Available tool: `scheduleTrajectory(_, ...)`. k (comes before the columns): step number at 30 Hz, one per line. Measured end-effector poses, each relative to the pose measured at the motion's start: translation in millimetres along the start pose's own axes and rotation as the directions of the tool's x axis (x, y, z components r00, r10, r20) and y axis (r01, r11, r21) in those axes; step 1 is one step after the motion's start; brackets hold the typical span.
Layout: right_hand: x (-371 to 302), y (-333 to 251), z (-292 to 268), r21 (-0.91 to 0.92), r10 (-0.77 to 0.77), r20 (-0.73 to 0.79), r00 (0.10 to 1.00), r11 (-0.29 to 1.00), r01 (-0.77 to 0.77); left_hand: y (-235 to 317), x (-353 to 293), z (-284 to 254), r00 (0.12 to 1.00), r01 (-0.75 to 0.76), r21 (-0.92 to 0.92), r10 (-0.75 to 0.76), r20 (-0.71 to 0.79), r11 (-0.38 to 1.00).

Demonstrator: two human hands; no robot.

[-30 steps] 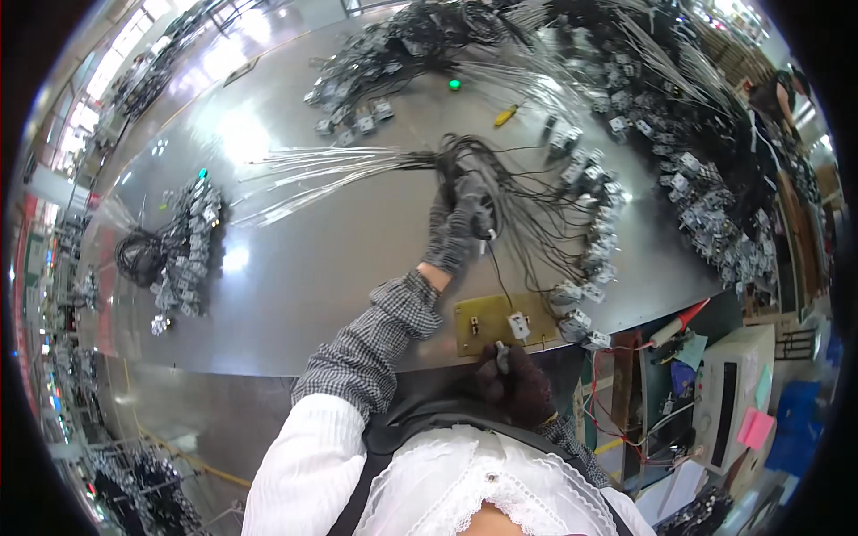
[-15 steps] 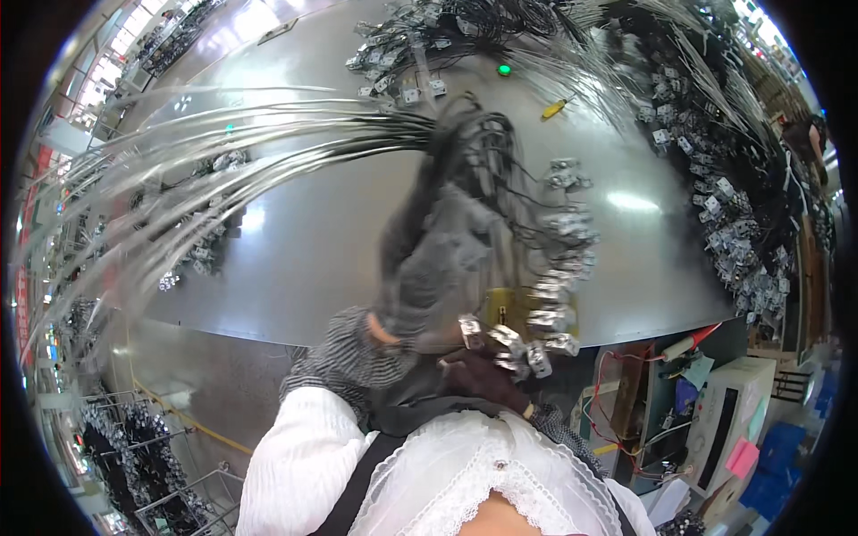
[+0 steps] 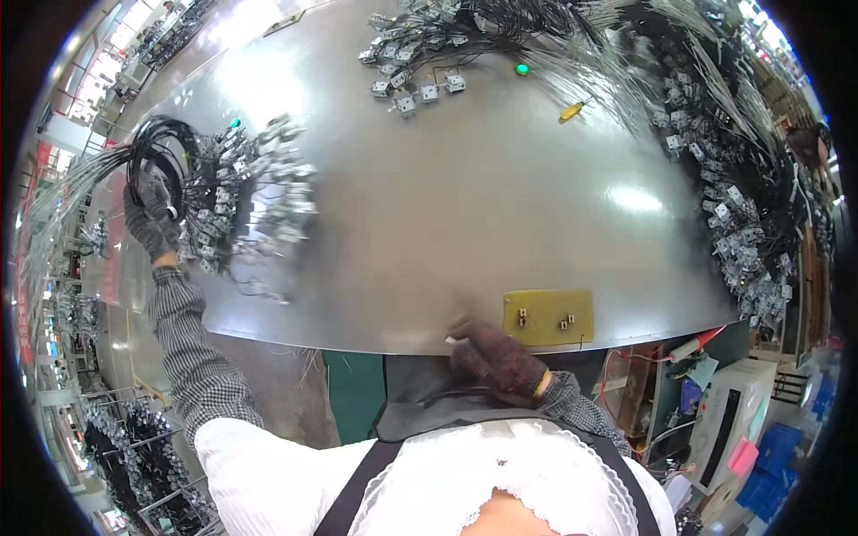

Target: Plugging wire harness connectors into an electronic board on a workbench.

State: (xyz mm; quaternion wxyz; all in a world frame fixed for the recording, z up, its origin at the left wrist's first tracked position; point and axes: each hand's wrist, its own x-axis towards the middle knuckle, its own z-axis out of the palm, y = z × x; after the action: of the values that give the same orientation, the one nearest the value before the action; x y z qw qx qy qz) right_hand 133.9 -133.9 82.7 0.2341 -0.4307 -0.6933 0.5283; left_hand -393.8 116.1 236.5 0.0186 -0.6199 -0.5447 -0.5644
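Note:
At the table's far left, my left hand (image 3: pixel 150 214), in a dark grey glove, is closed round a looped bundle of black cables (image 3: pixel 165 134). Pale, clear-looking cable ends trail off past the left edge. Small silvery metal connectors (image 3: pixel 288 183) on cables lie or swing just right of this hand, partly blurred. My right hand (image 3: pixel 500 357), in a dark maroon glove, is at the near table edge beside a yellow plate (image 3: pixel 563 330) with small metal fittings. Its fingertips are smeared by motion, so their grip does not show.
Connectors with black cables (image 3: pixel 411 54) are heaped at the back. Another long heap (image 3: pixel 742 223) lines the right side. A yellow-handled tool (image 3: pixel 572 111) and a green round object (image 3: pixel 522 69) lie on the metal table (image 3: pixel 429 205). A white box (image 3: pixel 733 420) stands at the lower right.
My left hand has carried the cable bundle from the table's middle to the far left. The connectors swung along with it, uncovering the yellow plate. My right hand is apart from the connectors now.

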Motion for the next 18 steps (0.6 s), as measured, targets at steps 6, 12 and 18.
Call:
scheduleTrajectory(6, 13, 35, -90, 0.120, 0.138, -0.444, 0.885, 0.988, -0.094, 11, -24, 151, 0.970, 0.043, 0.254, -0.101, 0.223, 0.966)
scheduleTrajectory(12, 20, 111, -172, -0.434, -0.096, -0.784, 0.613, 0.792, -0.431, 50, -57, 384, 0.884, -0.134, 0.013, 0.113, 0.455, 0.991)
scheduleTrajectory(18, 24, 106, -178, -0.512, -0.268, -0.807, 0.526, 0.762, -0.397, 146, -27, 586, 0.692, -0.236, 0.155, 0.054, 0.720, 0.959)
